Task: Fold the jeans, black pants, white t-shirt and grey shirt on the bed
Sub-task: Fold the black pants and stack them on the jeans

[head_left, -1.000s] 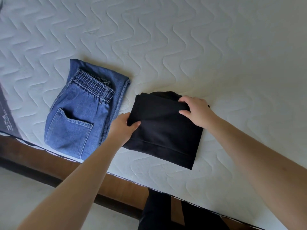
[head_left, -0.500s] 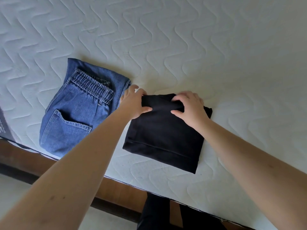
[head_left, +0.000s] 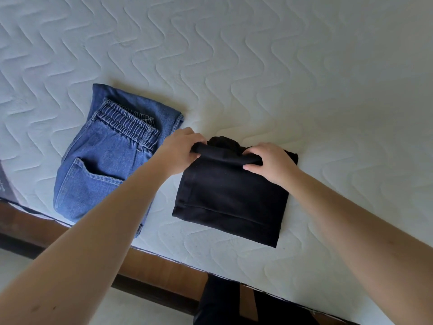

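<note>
The black pants [head_left: 229,198] lie folded into a compact rectangle on the white quilted mattress [head_left: 281,78], near its front edge. My left hand [head_left: 180,153] grips the far left corner of the pants, fingers curled round the rolled top edge. My right hand [head_left: 269,160] grips the far right part of that same edge. To the left, the blue jeans [head_left: 103,165] lie folded, waistband and back pocket facing up; my left forearm crosses their near right corner. No white t-shirt or grey shirt is in view.
The wooden bed frame [head_left: 164,270] runs along the mattress's front edge, with pale floor [head_left: 18,261] below. My legs in dark trousers [head_left: 222,301] stand against the frame. A dark printed fabric [head_left: 5,186] shows at the far left edge.
Both hands moved from the sides of the black pants to their far edge and now curl round it, lifting it slightly into a roll. The jeans have not moved.
</note>
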